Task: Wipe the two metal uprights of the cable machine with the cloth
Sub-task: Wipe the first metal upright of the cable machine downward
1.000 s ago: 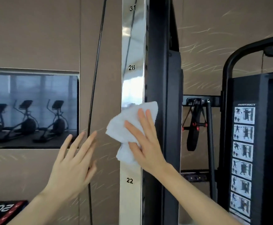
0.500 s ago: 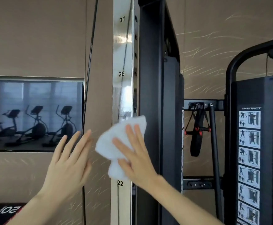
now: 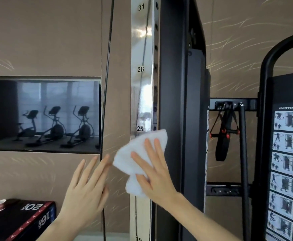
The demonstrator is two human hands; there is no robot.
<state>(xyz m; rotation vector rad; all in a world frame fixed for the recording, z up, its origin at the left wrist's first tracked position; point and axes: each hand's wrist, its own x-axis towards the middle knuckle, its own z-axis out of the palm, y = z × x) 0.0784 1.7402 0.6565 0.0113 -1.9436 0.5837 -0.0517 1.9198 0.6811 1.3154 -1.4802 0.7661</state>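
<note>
Right hand (image 3: 156, 178) flat, pressing cloth (image 3: 137, 152) on chrome upright (image 3: 142, 49), hiding marks below 25; left hand (image 3: 84, 188) spread, empty, left of upright.

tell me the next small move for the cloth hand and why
Probably slide the right hand, pressing the cloth flat, down the chrome upright: the cloth sits just below the 25 mark, and bare metal runs on beneath it to the picture's bottom edge.

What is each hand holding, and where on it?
The right hand presses the cloth flat against the metal upright, straight fingers across its lower half, no pinch. The left hand holds nothing.
</note>
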